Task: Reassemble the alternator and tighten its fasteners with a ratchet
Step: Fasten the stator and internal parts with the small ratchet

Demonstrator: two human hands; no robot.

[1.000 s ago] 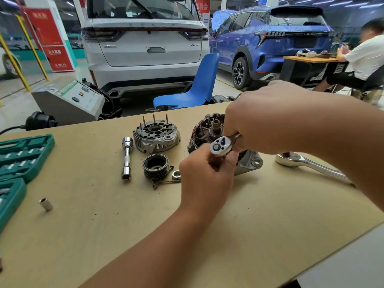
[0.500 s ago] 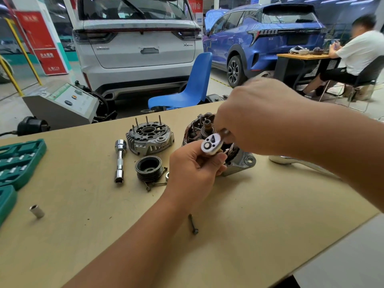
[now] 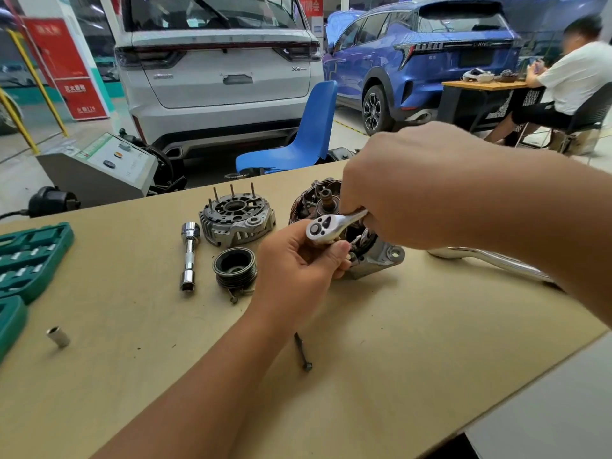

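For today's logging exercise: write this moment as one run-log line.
left hand: holds ratchet head | right hand: grips handle | alternator: open

The right hand hides the handle of the ratchet and the right side of the alternator body; the left hand covers what sits under the ratchet head, so whether a socket is fitted cannot be told; a second wrench runs out of sight under the right forearm; the green tool case is cut off by the left edge; the seated person at the far desk is blurred.
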